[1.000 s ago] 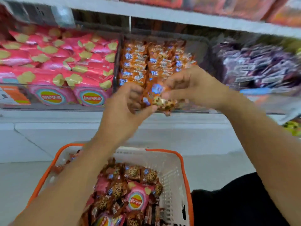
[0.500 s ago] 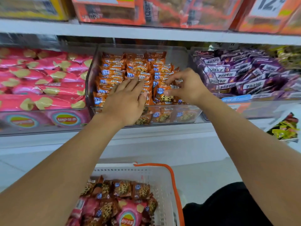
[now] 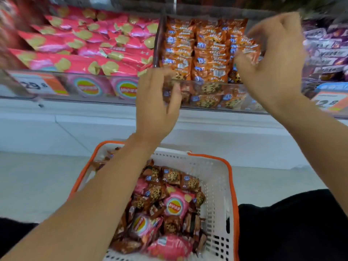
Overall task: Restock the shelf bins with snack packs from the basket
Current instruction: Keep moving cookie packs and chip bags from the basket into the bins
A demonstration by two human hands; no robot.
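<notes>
A white basket (image 3: 216,178) with an orange rim sits low in the middle, holding brown cookie packs (image 3: 171,176) and pink chip bags (image 3: 176,205). Above it a clear shelf bin (image 3: 207,102) is packed with rows of orange cookie packs (image 3: 209,53). My left hand (image 3: 154,104) hovers in front of the bin's front wall, fingers loose and holding nothing. My right hand (image 3: 273,59) hangs at the bin's right end, fingers spread and blurred, nothing visibly held.
A bin of pink chip bags (image 3: 90,48) stands to the left, a bin of purple packs (image 3: 327,49) to the right. Price tags (image 3: 39,84) hang on the bin fronts. A white shelf ledge (image 3: 75,117) runs below. Dark clothing (image 3: 293,227) shows at lower right.
Both hands have drawn back out of the cookie bin; the pack they placed stays in the rows. The left hand has dropped below the bin's rim.
</notes>
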